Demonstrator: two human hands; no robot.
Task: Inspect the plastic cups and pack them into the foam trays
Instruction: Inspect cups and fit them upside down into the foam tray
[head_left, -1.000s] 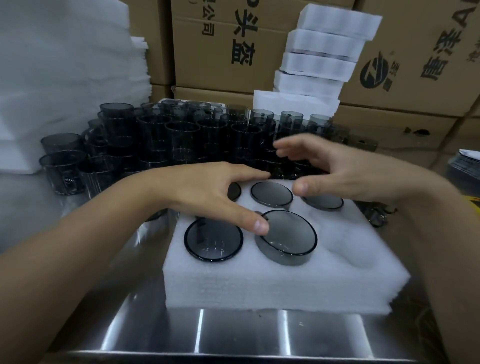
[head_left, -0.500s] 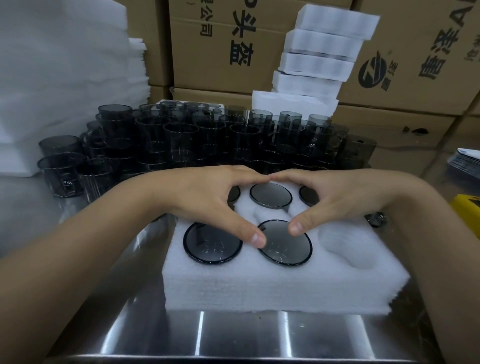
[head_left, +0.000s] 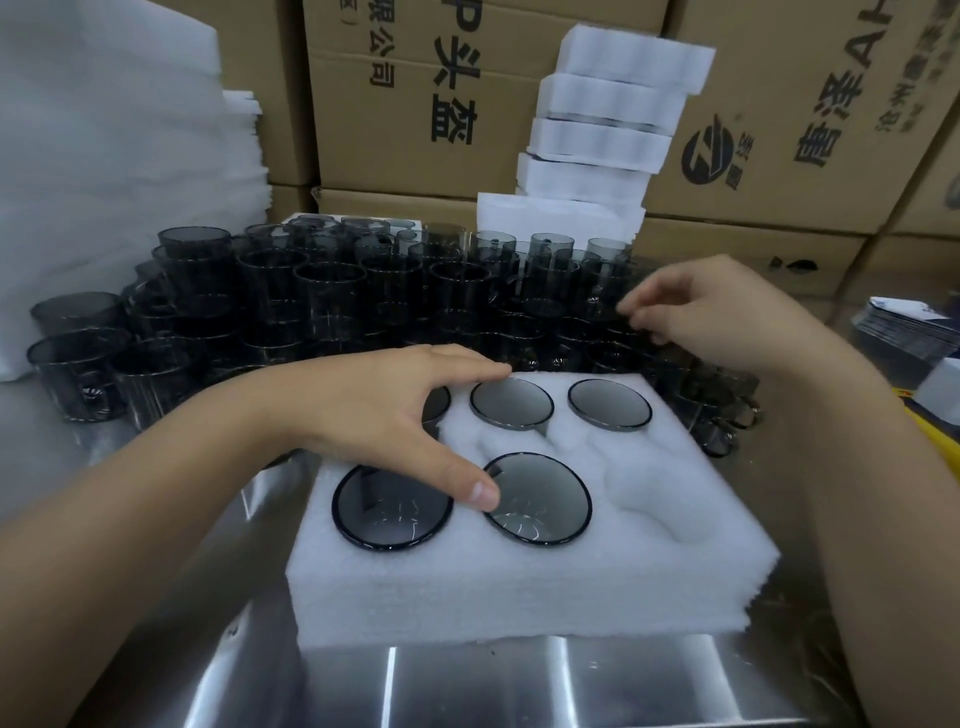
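- left hand (head_left: 384, 415) spread flat on foam tray (head_left: 519, 587), gripping nothing.
- five seated cups (head_left: 537, 499); front-right pocket (head_left: 649, 504) empty.
- right hand (head_left: 717, 317) at loose cups (head_left: 322, 301) behind tray, fingers (head_left: 636, 312) curled; grip unclear.
- best: lift one cup by rim, check it, seat level.

A: Tray material?
B: Foam tray (head_left: 519, 587) in front of me: white, matt, grainy top, layered rough edges.
A: Cups?
B: Packed cups (head_left: 537, 501): smoky grey see-through plastic, smooth, glossy, darker rims. Loose cups (head_left: 270, 291) behind look the same, with shiny highlights.
A: Desk?
B: My desk (head_left: 467, 686): brushed steel, reflective, streaky glare.
A: Background?
B: Boxes (head_left: 415, 171): brown cardboard, matt, black print. Foam sheets (head_left: 104, 156) and foam blocks (head_left: 613, 135): white, matt, soft-looking.
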